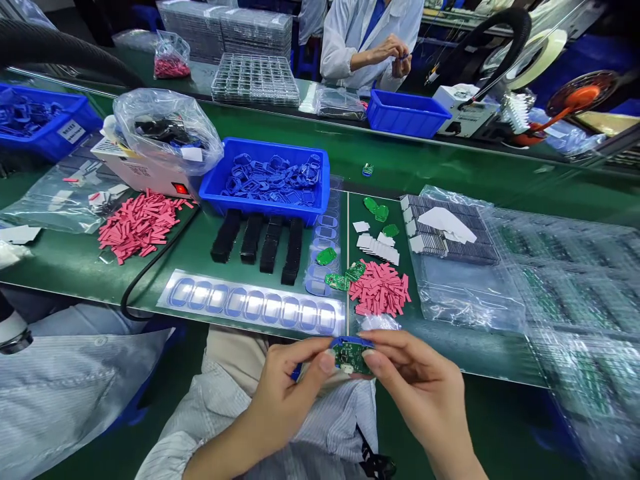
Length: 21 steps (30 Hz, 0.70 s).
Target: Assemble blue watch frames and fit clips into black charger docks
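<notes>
Between both hands, just off the table's front edge, is a small green circuit board (pixel 354 355) set against a blue plastic frame (pixel 345 340). My left hand (pixel 295 383) pinches its left end between thumb and fingers. The right end is gripped by my right hand (pixel 420 377), the thumb pressing on the board's face. A white connector shows at the board's lower edge. A bit of blue also shows by my left palm; I cannot tell what it belongs to. Beyond the hands lie a heap of pink strips (pixel 381 288) and several loose green boards (pixel 338 281).
A blue bin (pixel 325 200) of blue frames stands behind black foam strips (pixel 254 239). A sheet of clear oval stickers (pixel 250 303) lies at the front edge. On the right are bagged grey blocks (pixel 457 240) and plastic trays (pixel 565 300). A co-worker (pixel 370 40) sits opposite.
</notes>
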Each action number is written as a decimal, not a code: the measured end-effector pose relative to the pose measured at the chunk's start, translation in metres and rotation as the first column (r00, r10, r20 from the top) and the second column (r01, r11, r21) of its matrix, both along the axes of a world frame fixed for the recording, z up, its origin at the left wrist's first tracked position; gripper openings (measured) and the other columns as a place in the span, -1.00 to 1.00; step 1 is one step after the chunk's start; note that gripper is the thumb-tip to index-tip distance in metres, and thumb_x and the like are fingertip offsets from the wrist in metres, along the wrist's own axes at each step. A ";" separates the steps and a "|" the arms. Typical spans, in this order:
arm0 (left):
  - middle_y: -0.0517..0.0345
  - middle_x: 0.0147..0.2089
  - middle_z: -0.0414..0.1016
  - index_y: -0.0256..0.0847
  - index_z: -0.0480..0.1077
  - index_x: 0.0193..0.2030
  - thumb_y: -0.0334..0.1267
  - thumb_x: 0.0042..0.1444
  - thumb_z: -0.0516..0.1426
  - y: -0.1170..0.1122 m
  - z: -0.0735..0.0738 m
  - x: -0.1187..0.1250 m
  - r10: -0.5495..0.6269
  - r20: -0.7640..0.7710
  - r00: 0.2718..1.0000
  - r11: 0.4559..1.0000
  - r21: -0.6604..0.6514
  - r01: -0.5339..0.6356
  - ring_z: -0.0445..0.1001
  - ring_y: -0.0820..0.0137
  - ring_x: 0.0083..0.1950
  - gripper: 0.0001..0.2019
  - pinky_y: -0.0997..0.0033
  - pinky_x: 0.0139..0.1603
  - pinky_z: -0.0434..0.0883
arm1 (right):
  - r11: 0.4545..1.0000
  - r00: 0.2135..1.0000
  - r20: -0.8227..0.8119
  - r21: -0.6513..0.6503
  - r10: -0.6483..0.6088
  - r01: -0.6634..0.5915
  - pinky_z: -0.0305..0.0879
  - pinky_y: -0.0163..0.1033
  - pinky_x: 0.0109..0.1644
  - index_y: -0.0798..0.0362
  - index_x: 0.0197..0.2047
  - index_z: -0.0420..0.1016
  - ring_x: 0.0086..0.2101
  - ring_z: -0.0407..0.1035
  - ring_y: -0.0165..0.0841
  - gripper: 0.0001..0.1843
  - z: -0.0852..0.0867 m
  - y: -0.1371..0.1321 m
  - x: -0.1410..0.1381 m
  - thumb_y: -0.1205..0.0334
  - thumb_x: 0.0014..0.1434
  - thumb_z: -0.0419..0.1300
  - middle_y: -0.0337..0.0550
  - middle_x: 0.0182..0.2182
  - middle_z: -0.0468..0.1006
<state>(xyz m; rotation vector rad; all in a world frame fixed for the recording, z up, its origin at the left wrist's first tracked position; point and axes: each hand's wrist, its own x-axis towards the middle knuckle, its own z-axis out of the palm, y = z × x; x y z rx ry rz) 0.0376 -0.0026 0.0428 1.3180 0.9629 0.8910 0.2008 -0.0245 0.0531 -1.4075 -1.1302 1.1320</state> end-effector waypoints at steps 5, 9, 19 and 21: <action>0.21 -0.20 0.62 0.01 0.37 0.04 -0.30 -0.01 0.24 0.008 -0.007 -0.009 0.015 -0.027 1.000 0.913 0.407 -0.003 0.57 0.45 -0.23 -0.57 0.59 -0.18 0.47 | 0.988 0.989 0.016 0.056 0.144 -0.145 0.43 -0.43 -0.54 -0.05 -0.18 0.51 -0.60 0.41 -0.47 -0.80 -0.001 0.006 0.006 0.18 0.08 0.25 -0.27 -0.52 0.55; 0.19 -0.34 0.63 -0.06 0.42 -0.01 -0.20 0.01 0.21 0.017 -0.007 -0.013 0.053 -0.020 0.998 0.833 0.553 -0.033 0.58 0.47 -0.35 -0.65 0.64 -0.30 0.49 | 0.874 0.897 0.370 0.318 0.242 -0.367 0.48 -0.41 -0.36 -0.12 -0.02 0.46 -0.41 0.49 -0.40 -0.54 0.008 0.015 0.016 0.27 -0.03 0.34 -0.20 -0.29 0.59; 0.17 -0.25 0.62 -0.04 0.21 0.16 -0.13 0.07 0.15 0.046 -0.029 -0.043 0.204 -0.197 0.959 0.754 0.657 -0.025 0.57 0.47 -0.39 -0.51 0.60 -0.34 0.50 | 0.796 0.747 0.620 0.316 0.239 -0.517 0.42 -0.16 -0.04 -0.08 -0.07 0.48 -0.15 0.45 -0.31 -0.68 0.007 0.095 0.026 0.15 0.06 0.26 -0.21 -0.19 0.58; 0.23 -0.38 0.60 -0.09 0.17 0.18 -0.22 0.14 0.10 0.054 -0.042 -0.061 0.283 -0.272 0.920 0.707 0.707 -0.009 0.51 0.51 -0.51 -0.55 0.61 -0.46 0.46 | 0.922 0.704 0.705 0.212 0.084 -0.323 0.44 -0.19 -0.11 -0.04 -0.12 0.50 -0.18 0.46 -0.32 -0.70 -0.003 0.142 0.042 0.06 0.07 0.23 -0.20 -0.16 0.56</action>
